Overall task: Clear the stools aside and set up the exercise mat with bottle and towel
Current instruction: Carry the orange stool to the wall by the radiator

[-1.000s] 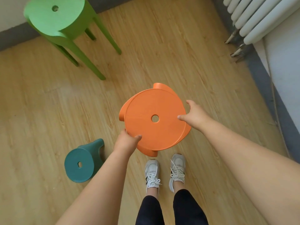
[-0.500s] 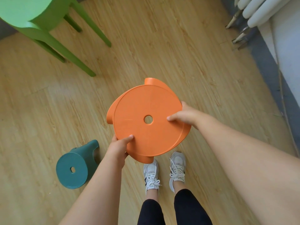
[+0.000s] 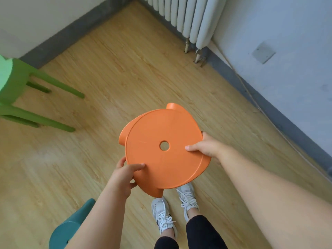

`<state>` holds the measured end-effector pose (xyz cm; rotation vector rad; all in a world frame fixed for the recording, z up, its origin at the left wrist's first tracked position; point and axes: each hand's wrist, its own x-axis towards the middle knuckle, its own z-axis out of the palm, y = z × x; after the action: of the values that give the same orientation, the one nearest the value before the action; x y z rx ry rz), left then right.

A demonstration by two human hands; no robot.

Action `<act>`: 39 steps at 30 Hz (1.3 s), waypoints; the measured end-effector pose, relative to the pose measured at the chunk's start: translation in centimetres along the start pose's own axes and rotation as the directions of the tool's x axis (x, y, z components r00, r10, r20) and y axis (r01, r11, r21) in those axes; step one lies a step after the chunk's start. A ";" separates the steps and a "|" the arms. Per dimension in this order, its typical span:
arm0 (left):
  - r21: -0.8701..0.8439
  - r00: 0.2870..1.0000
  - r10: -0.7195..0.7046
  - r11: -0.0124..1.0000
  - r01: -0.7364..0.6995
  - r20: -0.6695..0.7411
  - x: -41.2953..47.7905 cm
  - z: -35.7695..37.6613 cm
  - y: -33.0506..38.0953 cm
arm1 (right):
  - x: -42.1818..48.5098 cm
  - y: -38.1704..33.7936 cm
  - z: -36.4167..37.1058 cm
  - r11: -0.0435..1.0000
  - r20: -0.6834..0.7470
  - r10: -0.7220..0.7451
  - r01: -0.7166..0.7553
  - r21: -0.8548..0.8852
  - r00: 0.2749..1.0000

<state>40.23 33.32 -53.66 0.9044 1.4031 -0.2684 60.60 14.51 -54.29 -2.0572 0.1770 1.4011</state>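
Head view, three stools, orange stool (image 3: pixel 165 150) in two hands

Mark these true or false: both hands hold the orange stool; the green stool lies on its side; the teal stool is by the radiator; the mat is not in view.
1. Both hands hold the orange stool. True: the left hand and right hand grip opposite edges of the seat.
2. The green stool lies on its side. False: it stands on its legs at the left.
3. The teal stool is by the radiator. False: it is at the bottom left, far from it.
4. The mat is not in view. True.
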 end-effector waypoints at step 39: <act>0.660 0.937 0.168 0.672 -0.337 0.308 0.2 60.4 -1.7 | 1.1 33.0 -38.3 0.624 -0.265 0.198 0.087 0.776 0.944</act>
<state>83.21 -8.69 -60.02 1.6408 0.9260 -0.7060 76.70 -33.03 -60.40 -1.4913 0.8532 0.7527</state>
